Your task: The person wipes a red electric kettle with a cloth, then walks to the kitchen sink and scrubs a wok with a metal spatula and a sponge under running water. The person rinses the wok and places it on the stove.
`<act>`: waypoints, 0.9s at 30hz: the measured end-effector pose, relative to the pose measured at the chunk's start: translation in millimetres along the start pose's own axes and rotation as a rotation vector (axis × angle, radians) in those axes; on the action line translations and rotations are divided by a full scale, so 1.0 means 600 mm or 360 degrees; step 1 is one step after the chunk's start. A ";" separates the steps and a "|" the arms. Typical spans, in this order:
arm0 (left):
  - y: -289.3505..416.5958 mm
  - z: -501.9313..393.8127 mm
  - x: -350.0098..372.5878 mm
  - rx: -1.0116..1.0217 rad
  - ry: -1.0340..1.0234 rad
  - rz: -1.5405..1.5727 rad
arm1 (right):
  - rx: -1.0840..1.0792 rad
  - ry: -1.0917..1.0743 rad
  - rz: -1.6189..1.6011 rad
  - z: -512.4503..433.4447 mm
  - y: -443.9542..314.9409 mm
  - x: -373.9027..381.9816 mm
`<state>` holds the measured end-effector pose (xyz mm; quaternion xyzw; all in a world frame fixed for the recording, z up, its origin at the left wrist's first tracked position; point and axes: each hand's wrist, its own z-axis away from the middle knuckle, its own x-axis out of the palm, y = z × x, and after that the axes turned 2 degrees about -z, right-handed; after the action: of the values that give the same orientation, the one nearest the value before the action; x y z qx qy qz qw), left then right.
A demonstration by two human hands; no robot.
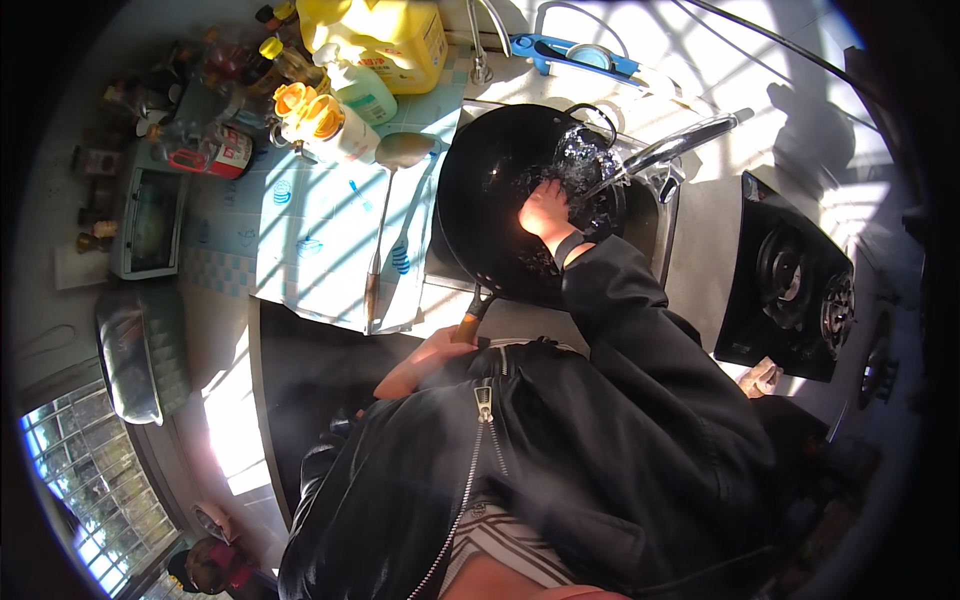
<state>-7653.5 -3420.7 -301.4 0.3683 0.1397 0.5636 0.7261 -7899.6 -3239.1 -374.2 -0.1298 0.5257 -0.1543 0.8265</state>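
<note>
A large black wok point(491, 187) rests over the sink point(664, 244), tilted, with water pooled along its far right side. My left hand point(439, 351) grips its wooden-ended handle point(468, 324), close to my waist. Inside the wok, my right hand point(546, 208) reaches down near the water, its fingertips partly hidden by splashes. Whether those fingers hold anything I cannot tell. Water runs from the chrome faucet point(679, 142) into the wok beside this hand.
Left of the sink, a long-handled ladle point(384, 217) lies on a patterned counter covering point(322, 202). Behind it stand a pump bottle point(364, 94) and a yellow jug point(412, 45). A black gas hob point(787, 277) is at right; a blue rack point(577, 56) lies beyond the sink.
</note>
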 end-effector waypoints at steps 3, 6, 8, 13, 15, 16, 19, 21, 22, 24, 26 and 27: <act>-0.002 -0.002 0.001 0.0007 -0.0022 0.0009 | -0.0333 -0.0350 0.0208 0.052 0.020 -0.005; -0.003 -0.005 0.000 0.0023 -0.0058 0.0058 | -0.0383 -0.0619 -0.0270 0.093 -0.014 0.011; -0.005 -0.005 -0.001 0.0042 -0.0083 0.0088 | -0.0593 -0.0660 -0.0547 0.096 -0.052 0.022; -0.011 -0.006 -0.006 0.0042 -0.0088 0.0107 | -0.0476 -0.0338 -0.2079 -0.013 -0.165 0.010; -0.013 -0.008 -0.008 0.0012 -0.0062 0.0079 | -0.0292 0.0079 -0.2280 -0.078 -0.179 -0.020; -0.014 -0.009 -0.008 0.0010 -0.0046 0.0039 | -0.0187 0.0337 -0.2223 -0.101 -0.163 -0.035; -0.017 -0.012 -0.009 0.0033 -0.0074 0.0091 | 0.0450 0.0951 -0.2152 -0.134 -0.093 -0.053; -0.019 -0.013 -0.009 0.0030 -0.0069 0.0115 | 0.0987 0.1117 -0.1840 -0.130 -0.031 -0.050; -0.020 -0.013 -0.008 -0.0002 -0.0065 0.0120 | 0.1077 0.1107 -0.1766 -0.129 -0.021 -0.039; -0.019 -0.013 -0.008 0.0034 -0.0074 0.0069 | 0.1219 0.1044 -0.1686 -0.130 -0.012 -0.029; -0.016 -0.012 -0.008 0.0020 -0.0063 0.0032 | 0.0775 0.1026 -0.1975 -0.133 -0.032 -0.026; -0.014 -0.011 -0.008 0.0005 -0.0050 0.0027 | 0.0529 0.1008 -0.2117 -0.133 -0.048 -0.028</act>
<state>-7652.9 -3423.3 -312.6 0.3794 0.1262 0.5638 0.7227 -7982.1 -3263.2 -382.1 -0.2428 0.5187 -0.7279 0.3771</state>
